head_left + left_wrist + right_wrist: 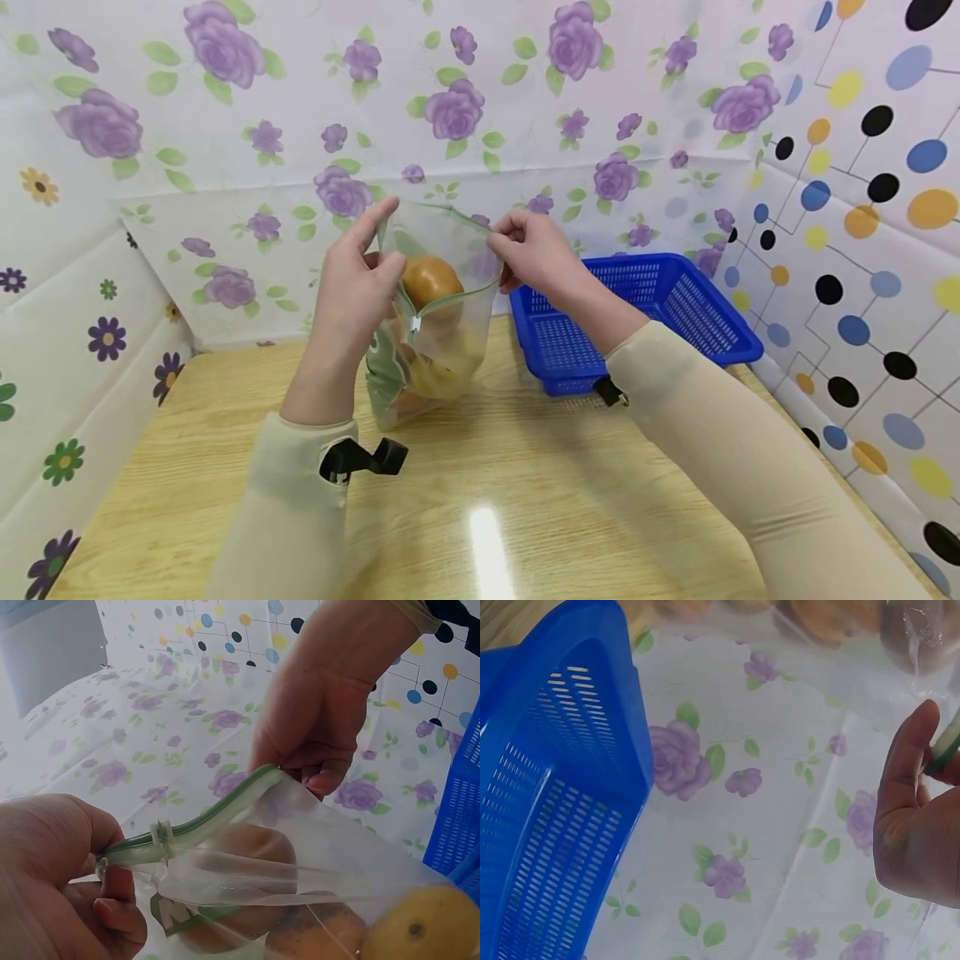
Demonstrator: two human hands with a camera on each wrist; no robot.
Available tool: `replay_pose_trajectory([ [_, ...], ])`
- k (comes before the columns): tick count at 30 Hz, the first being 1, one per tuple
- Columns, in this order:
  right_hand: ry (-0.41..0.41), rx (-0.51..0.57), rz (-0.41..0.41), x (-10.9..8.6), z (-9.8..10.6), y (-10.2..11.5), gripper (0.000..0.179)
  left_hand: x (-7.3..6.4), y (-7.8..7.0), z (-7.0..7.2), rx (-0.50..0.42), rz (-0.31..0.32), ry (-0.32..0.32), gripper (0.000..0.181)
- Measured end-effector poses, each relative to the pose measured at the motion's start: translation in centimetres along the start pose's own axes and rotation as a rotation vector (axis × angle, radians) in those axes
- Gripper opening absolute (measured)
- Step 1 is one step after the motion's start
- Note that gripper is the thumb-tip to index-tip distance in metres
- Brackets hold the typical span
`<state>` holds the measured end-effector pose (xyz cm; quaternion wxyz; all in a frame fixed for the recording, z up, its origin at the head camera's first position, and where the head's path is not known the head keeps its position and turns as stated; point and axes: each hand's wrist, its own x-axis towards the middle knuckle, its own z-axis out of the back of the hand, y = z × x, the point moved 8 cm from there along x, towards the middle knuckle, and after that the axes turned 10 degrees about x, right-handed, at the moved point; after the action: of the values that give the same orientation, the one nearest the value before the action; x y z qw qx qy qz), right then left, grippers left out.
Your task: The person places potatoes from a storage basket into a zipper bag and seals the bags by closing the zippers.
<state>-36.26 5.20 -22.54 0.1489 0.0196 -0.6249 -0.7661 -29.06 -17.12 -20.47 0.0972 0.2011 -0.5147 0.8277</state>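
A clear zip bag (476, 337) with a green-edged mouth and a white slider (416, 323) stands on the table, its mouth spread wide. Inside lie several fruits: a round orange fruit (432, 280) on top and yellow fruit (435, 379) lower down. My left hand (356, 287) pinches the left side of the mouth, index finger raised along the edge. At the opposite corner my right hand (542, 257) pinches the green strip between thumb and fingers. In the left wrist view, a yellow fruit (420, 930) shows through the plastic.
A blue perforated basket (551, 386) stands on the wooden table (420, 517), right of the bag and below my right forearm. Flower-print cloth (285, 100) hangs behind, and dotted cloth (862, 275) closes off the right side.
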Motion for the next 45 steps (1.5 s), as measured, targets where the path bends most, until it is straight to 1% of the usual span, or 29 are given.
replay_pose_trajectory([
  [4, -0.025, 0.086, -0.014, 0.1, 0.3, 0.1, 0.016, 0.2, -0.5, 0.1, 0.02, -0.04, -0.02, 0.073],
  [7, -0.045, 0.144, -0.033, 0.1, 0.5, 0.1, 0.013, -0.1, -0.6, 0.0, 0.039, -0.048, -0.012, 0.069],
  [11, -0.067, 0.209, -0.05, -0.1, 0.8, 0.0, 0.013, -0.7, -0.5, -0.2, 0.06, -0.048, 0.001, 0.062],
  [14, -0.072, 0.251, -0.053, -0.2, 0.9, 0.0, 0.014, -1.5, -0.2, -0.4, 0.074, -0.06, 0.012, 0.056],
  [16, -0.075, 0.271, -0.052, -0.3, 1.0, 0.0, 0.015, -2.0, 0.0, -0.6, 0.091, -0.074, 0.023, 0.056],
  [18, -0.078, 0.284, -0.053, -0.3, 1.0, -0.1, 0.015, -2.6, 0.2, -0.8, 0.114, -0.098, 0.038, 0.062],
  [20, -0.084, 0.29, -0.054, -0.3, 1.1, -0.2, 0.016, -3.2, 0.5, -1.2, 0.147, -0.117, 0.057, 0.072],
  [23, -0.095, 0.301, -0.057, -0.3, 1.2, -0.3, 0.015, -3.8, 1.0, -1.6, 0.189, -0.125, 0.076, 0.09],
  [26, -0.099, 0.31, -0.052, -0.3, 1.3, -0.4, 0.016, -4.2, 1.5, -1.6, 0.231, -0.101, 0.053, 0.1],
  [28, -0.099, 0.312, -0.053, -0.3, 1.3, -0.4, 0.017, -4.4, 1.9, -1.4, 0.265, -0.076, 0.024, 0.099],
  [31, -0.102, 0.318, -0.061, -0.3, 1.5, -0.5, 0.015, -4.4, 2.6, -1.2, 0.325, -0.022, -0.004, 0.086],
  [34, -0.102, 0.306, -0.064, -0.3, 1.9, -0.5, 0.012, -4.1, 3.2, -1.0, 0.373, 0.03, -0.02, 0.064],
  [36, -0.1, 0.279, -0.058, -0.2, 2.2, -0.4, 0.012, -3.9, 3.4, -0.8, 0.4, 0.038, -0.034, 0.049],
  [38, -0.097, 0.24, -0.05, -0.3, 2.6, -0.4, 0.013, -3.7, 3.2, -0.6, 0.42, 0.016, -0.064, 0.036],
  [40, -0.093, 0.2, -0.046, -0.4, 2.9, -0.6, 0.014, -3.5, 2.8, -0.3, 0.435, -0.03, -0.102, 0.027],
  [43, -0.068, 0.141, -0.059, -0.6, 3.4, -1.2, 0.015, -3.4, 1.9, 0.1, 0.459, -0.112, -0.157, 0.022],
  [45, -0.038, 0.112, -0.08, -0.6, 3.6, -1.8, 0.021, -3.3, 1.2, 0.3, 0.487, -0.17, -0.189, 0.02],
])
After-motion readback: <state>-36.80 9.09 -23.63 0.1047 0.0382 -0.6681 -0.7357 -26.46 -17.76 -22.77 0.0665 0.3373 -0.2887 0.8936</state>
